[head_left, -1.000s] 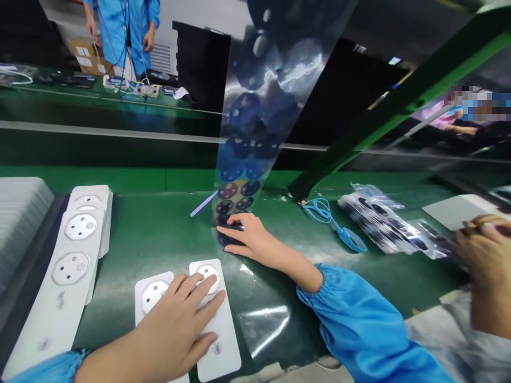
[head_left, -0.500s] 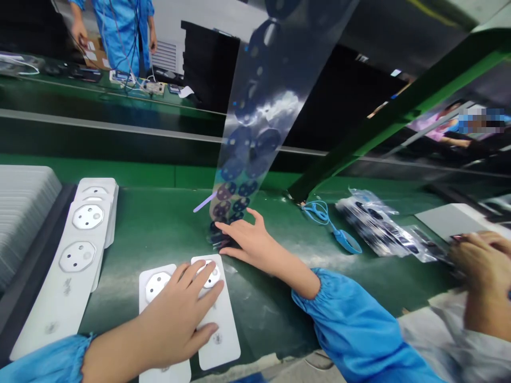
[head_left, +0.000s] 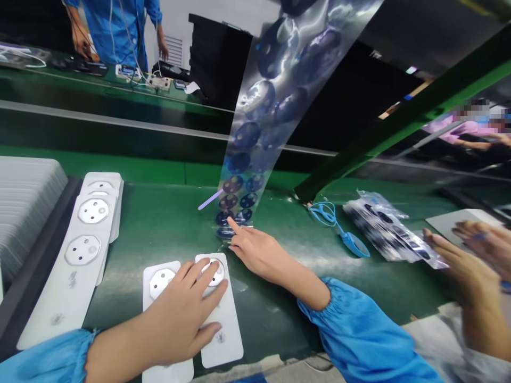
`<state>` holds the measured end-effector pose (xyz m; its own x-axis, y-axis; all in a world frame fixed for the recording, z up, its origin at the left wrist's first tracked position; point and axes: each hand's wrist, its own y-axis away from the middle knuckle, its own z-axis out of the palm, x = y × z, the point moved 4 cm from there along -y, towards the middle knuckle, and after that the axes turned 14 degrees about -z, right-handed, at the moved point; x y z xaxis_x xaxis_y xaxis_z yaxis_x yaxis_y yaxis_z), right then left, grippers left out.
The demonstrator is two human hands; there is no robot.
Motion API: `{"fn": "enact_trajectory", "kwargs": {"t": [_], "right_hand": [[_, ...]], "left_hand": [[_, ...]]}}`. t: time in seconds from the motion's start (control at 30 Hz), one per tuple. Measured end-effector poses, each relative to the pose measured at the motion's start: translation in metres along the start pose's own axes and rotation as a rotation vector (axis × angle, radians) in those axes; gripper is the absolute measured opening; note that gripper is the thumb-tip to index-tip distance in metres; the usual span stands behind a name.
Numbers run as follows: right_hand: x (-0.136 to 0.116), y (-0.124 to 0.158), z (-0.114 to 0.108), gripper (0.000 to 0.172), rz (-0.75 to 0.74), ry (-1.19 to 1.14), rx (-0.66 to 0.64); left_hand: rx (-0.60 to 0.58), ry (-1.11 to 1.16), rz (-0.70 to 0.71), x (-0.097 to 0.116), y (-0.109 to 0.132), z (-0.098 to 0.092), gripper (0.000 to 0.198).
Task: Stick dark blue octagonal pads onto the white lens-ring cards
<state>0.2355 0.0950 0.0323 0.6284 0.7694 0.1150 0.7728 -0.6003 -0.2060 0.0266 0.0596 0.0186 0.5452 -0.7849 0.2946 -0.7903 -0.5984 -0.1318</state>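
My left hand lies palm down with its fingers spread over two white panels. The left panel has an octagonal face with dark holes. Fingertips rest on the like face of the right panel. My right hand has its index finger stretched onto the lower end of a clear film strip, which bears pairs of dark round stickers with holes. Its other fingers curl beneath, partly hidden, and I see nothing held in them. The strip rises from the green bench toward the top of the view.
Overlapping white panels lie at left, beside a tall white stack. A purple stick touches the strip. A blue corded tool and bagged parts lie right. Another person's hands work there; a green post slants behind.
My right hand has drawn its thumb and fingers in, leaving the index finger stretched on the strip. My left hand stays on the panels. The other person's hands have shifted and opened, and the view has moved slightly.
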Motion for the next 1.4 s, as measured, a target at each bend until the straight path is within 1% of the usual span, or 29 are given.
{"fn": "enact_trajectory", "kwargs": {"t": [0.1, 0.17, 0.2, 0.27, 0.37, 0.4, 0.47, 0.5, 0.53, 0.57, 0.63, 0.67, 0.7, 0.73, 0.83, 0.97, 1.1, 1.23, 1.27, 1.33, 1.37, 1.4], "right_hand": [[-0.004, -0.002, -0.01, 0.018, 0.018, -0.04, 0.019], [-0.007, -0.003, -0.017, 0.018, 0.013, -0.154, 0.062], [-0.006, -0.003, -0.019, 0.017, 0.024, -0.248, 0.079], [0.002, 0.0, -0.021, 0.015, 0.098, -0.502, 0.096], [0.024, 0.01, -0.02, 0.02, 0.281, -0.952, 0.077], [0.029, 0.013, -0.02, 0.023, 0.314, -1.096, 0.065], [0.035, 0.015, -0.022, 0.023, 0.324, -1.35, 0.062], [0.035, 0.015, -0.023, 0.021, 0.33, -1.454, 0.104], [0.034, 0.014, -0.024, 0.02, 0.361, -1.539, 0.188], [0.032, 0.014, -0.023, 0.019, 0.429, -1.6, 0.303], [0.024, 0.013, -0.017, 0.017, 0.636, -1.648, 0.535], [0.018, 0.013, -0.012, 0.017, 0.738, -1.654, 0.605], [0.01, 0.012, -0.007, 0.018, 0.822, -1.662, 0.633], [0.002, 0.011, -0.003, 0.019, 0.887, -1.673, 0.632], [-0.012, 0.007, 0.006, 0.026, 0.984, -1.658, 0.571], [-0.016, 0.003, 0.009, 0.032, 0.978, -1.579, 0.451], [-0.015, -0.004, 0.012, 0.033, 0.905, -1.604, 0.312], [-0.01, -0.013, 0.015, 0.034, 0.839, -1.735, 0.168], [-0.009, -0.015, 0.016, 0.039, 0.82, -1.787, 0.12], [-0.006, -0.02, 0.016, 0.058, 0.759, -1.858, 0.028], [-0.004, -0.023, 0.015, 0.063, 0.718, -1.863, -0.016], [-0.002, -0.025, 0.015, 0.061, 0.673, -1.849, -0.057]], "left_hand": [[0.052, -0.077, 0.03, 0.004, 0.002, 0.0, 0.055], [0.098, -0.153, 0.054, 0.008, 0.003, 0.002, 0.054], [0.12, -0.187, 0.056, 0.01, 0.004, 0.004, 0.055], [0.156, -0.238, 0.037, 0.014, 0.007, 0.008, 0.058], [0.177, -0.274, 0.01, 0.018, 0.01, 0.014, 0.065], [0.173, -0.278, 0.01, 0.019, 0.011, 0.015, 0.065], [0.164, -0.279, 0.009, 0.019, 0.011, 0.016, 0.064], [0.163, -0.279, 0.007, 0.019, 0.011, 0.016, 0.063], [0.173, -0.28, 0.007, 0.019, 0.011, 0.015, 0.061], [0.192, -0.284, 0.017, 0.019, 0.011, 0.014, 0.057], [0.25, -0.299, 0.073, 0.021, 0.012, 0.011, 0.047], [0.274, -0.307, 0.111, 0.023, 0.014, 0.01, 0.042], [0.295, -0.312, 0.144, 0.024, 0.015, 0.009, 0.037], [0.306, -0.312, 0.165, 0.025, 0.016, 0.008, 0.034], [0.313, -0.295, 0.144, 0.027, 0.017, 0.006, 0.03], [0.284, -0.278, 0.08, 0.028, 0.014, 0.006, 0.032], [0.255, -0.244, 0.045, 0.027, 0.01, 0.004, 0.031], [0.211, -0.23, 0.019, 0.026, 0.008, 0.004, 0.03], [0.2, -0.23, 0.01, 0.025, 0.008, 0.003, 0.03], [0.177, -0.223, -0.008, 0.024, 0.007, 0.002, 0.03], [0.165, -0.217, -0.014, 0.024, 0.007, 0.002, 0.03], [0.156, -0.216, -0.014, 0.024, 0.007, 0.002, 0.031]]}}
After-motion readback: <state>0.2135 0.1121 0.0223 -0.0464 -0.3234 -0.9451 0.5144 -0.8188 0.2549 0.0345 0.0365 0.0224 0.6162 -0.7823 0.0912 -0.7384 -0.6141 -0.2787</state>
